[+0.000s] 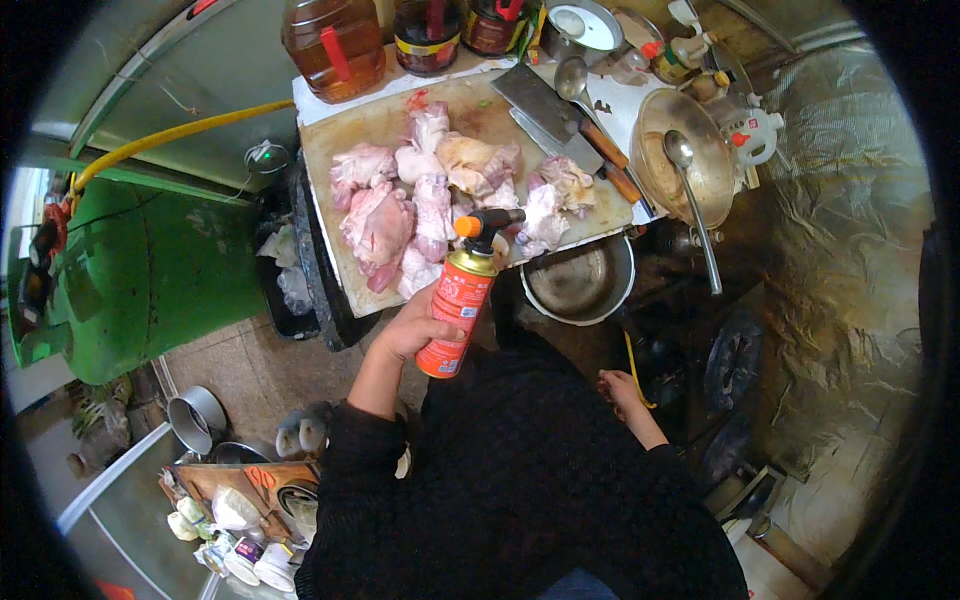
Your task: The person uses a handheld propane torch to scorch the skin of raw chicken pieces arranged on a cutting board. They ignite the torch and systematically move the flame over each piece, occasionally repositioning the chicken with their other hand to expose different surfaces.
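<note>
My left hand (420, 330) grips a red gas canister (459, 311) fitted with a black blowtorch head (491, 223) and an orange knob. The torch is nearly upright at the front edge of the cutting board (360, 296), its nozzle pointing right; I see no flame. Several pieces of raw, pale pink poultry (379, 229) lie on the board, and one separate piece (551, 206) sits just beyond the nozzle. Down at my right side is my right hand (621, 394), its fingers partly curled beside a thin yellow hose or strap (636, 375). Whether it holds anything is hidden.
Two cleavers (551, 112) lie at the board's back right, beside a ladle (574, 82). A large metal bowl (652, 165) holds another ladle (690, 195). Below the board is a metal pot (577, 281). Large jars (334, 49) line the back; a green bin (165, 277) stands left.
</note>
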{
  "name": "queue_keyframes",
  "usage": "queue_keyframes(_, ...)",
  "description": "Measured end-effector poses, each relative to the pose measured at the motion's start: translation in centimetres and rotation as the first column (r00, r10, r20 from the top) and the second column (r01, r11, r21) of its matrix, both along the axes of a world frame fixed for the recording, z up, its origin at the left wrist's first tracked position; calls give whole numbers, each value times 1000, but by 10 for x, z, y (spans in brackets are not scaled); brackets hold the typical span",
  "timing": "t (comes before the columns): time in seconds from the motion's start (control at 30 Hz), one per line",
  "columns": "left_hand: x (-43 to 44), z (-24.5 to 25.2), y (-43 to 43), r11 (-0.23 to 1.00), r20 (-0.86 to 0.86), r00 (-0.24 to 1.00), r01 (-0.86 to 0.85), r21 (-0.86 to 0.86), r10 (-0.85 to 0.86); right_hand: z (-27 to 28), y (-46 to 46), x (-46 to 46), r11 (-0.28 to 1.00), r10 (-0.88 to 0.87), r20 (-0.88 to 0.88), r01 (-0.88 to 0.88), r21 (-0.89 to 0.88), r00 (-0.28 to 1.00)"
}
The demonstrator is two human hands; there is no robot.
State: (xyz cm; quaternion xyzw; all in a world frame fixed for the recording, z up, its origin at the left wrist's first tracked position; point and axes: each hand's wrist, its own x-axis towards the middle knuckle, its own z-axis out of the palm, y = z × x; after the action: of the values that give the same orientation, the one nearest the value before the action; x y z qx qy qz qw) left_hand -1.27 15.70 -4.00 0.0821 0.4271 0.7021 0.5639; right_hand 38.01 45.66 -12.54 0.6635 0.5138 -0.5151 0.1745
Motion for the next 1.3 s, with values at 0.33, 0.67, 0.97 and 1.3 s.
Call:
queue_keyframes(0.33, 0, -2, -1, 1000, 2, 1000, 1, -12, -1, -4, -1, 1, 1000, 4, 9, -5, 30, 1000)
queue_keyframes(0.67, -2, -3, -1, 1000, -2, 1000, -7, 6, 7, 1, -3, -6, 999, 37, 61, -39, 26, 997)
queue_keyframes(0.97, -2, -5, -1, 1000, -5, 1000, -11, 12, 11, -8, 1, 1, 1000, 21, 3, -21, -2, 1000)
queue_keyframes(1.3, -3, -2, 0, 1000, -13, 1000, -8, 29, 9, -8, 1, 1, 1000, 8, -22, -8, 2, 1000)
